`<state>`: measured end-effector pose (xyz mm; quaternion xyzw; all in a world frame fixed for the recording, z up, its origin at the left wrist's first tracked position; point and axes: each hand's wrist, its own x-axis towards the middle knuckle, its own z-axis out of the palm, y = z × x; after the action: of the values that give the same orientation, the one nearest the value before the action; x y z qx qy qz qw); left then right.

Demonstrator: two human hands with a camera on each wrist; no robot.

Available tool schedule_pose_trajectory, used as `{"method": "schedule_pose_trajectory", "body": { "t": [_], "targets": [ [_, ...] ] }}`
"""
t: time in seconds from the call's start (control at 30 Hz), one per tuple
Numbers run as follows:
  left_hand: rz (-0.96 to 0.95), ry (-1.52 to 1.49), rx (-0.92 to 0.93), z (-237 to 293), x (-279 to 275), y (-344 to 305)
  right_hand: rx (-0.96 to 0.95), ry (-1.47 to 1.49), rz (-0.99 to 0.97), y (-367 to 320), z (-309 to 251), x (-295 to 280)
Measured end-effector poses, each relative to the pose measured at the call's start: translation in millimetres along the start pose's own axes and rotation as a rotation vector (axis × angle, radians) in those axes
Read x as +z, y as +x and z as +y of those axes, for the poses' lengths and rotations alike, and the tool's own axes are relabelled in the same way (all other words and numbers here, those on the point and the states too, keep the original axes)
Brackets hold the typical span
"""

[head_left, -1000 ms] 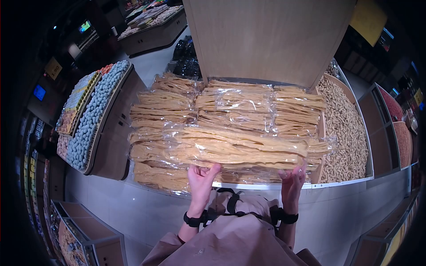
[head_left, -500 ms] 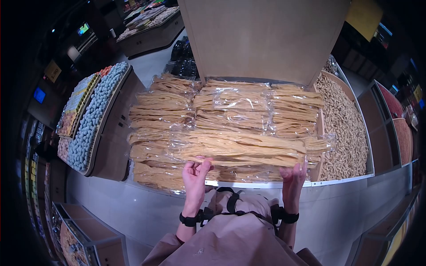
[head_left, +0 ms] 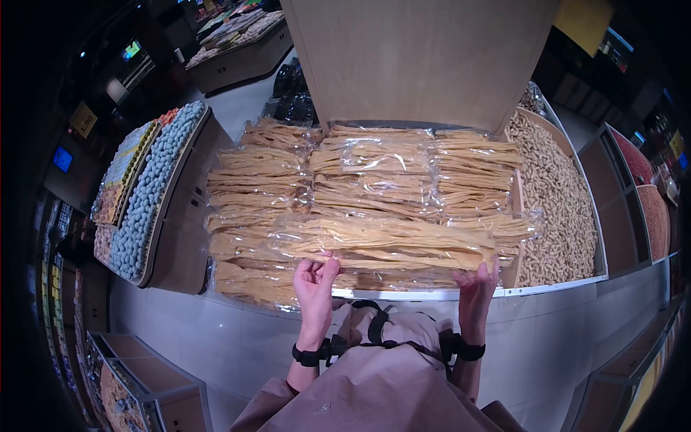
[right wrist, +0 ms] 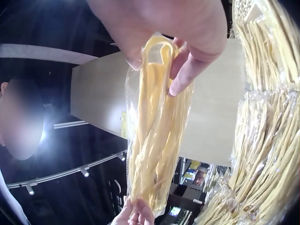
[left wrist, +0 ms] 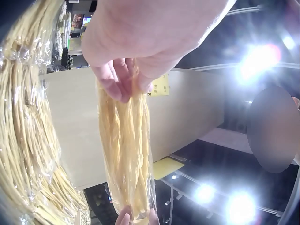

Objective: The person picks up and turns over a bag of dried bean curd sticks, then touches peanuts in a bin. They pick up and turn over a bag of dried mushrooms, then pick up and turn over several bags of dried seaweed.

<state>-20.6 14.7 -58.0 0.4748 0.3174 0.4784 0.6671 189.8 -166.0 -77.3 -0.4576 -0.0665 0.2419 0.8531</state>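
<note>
A long clear plastic bag of dried tofu sticks (head_left: pixel 389 237), pale yellow and folded over at the right end, is held lengthwise above the display. My left hand (head_left: pixel 314 281) pinches its near edge toward the left, thumb on top. Near the right end, my right hand (head_left: pixel 475 284) grips the same bag between thumb and fingers. The left wrist view shows the left fingers (left wrist: pixel 115 82) curled at the bag's edge, with the other hand at the far end. In the right wrist view, the looped end of the sticks (right wrist: pixel 157 44) sits between thumb and fingers.
More bagged tofu sticks (head_left: pixel 259 183) lie in rows beneath, with a tall wooden panel (head_left: pixel 421 57) behind. Right of a divider is a bin of peanuts in shells (head_left: pixel 554 209). A stand of pale blue egg-like items (head_left: pixel 155 187) is at left. The counter's metal front edge (head_left: pixel 403 294) runs before me.
My left hand has slid a little left along the bag's near edge. The bag's near side shows more folded sticks; my right hand keeps its hold.
</note>
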Motion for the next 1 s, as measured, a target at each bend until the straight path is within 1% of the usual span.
{"method": "schedule_pose_trajectory", "body": {
  "t": [0.1, 0.23, 0.33, 0.43, 0.5, 0.53, 0.6, 0.63, 0.67, 0.7, 0.77, 0.8, 0.83, 0.87, 0.9, 0.93, 1.0],
  "targets": [
    [-0.029, -0.021, 0.019, 3, 3, -1, -0.006, -0.034, 0.037, -3, -8, 9],
    [-0.024, -0.032, 0.004, 7, 9, -1, -0.003, -0.059, 0.005, 0, -6, 1],
    [-0.009, -0.003, -0.012, 10, 10, -2, 0.005, -0.088, -0.017, 0, -6, 0],
    [-0.040, 0.059, 0.021, 8, 4, -3, 0.030, -0.075, -0.016, -1, -3, -4],
    [0.005, 0.076, -0.058, 10, 6, -3, 0.051, -0.070, 0.003, -2, -1, -10],
    [0.003, 0.075, -0.060, 11, 7, -3, 0.056, -0.018, -0.019, -2, 0, -13],
    [0.005, -0.186, -0.214, 13, 10, -3, 0.058, 0.035, -0.041, -3, -1, -13],
    [0.003, -0.188, -0.216, 10, 7, -2, 0.061, -0.042, -0.065, -5, -3, -11],
    [0.012, -0.246, -0.278, 5, 1, -2, 0.064, -0.119, -0.088, -6, -4, -10],
    [0.020, -0.304, -0.340, 0, -4, -1, 0.062, -0.120, -0.086, -7, -2, -17],
    [0.039, -0.285, -0.326, -10, -12, -2, 0.133, -0.325, -0.184, -9, 5, -34],
    [0.061, -0.265, -0.311, -11, -13, -2, 0.133, -0.326, -0.183, -10, 2, -29],
    [0.061, -0.265, -0.312, -11, -13, -1, 0.095, -0.355, -0.241, -12, -1, -21],
    [0.073, -0.269, -0.271, -10, -13, 0, 0.058, -0.384, -0.299, -12, -3, -17],
    [0.086, -0.273, -0.231, -7, -13, 0, 0.059, -0.385, -0.299, -12, -1, -19],
    [0.089, -0.274, -0.231, -4, -12, 0, 0.049, -0.338, -0.323, -11, 4, -23],
    [0.001, -0.286, -0.199, 4, -11, -2, 0.042, -0.291, -0.348, -9, 6, -23]
  ]
}}
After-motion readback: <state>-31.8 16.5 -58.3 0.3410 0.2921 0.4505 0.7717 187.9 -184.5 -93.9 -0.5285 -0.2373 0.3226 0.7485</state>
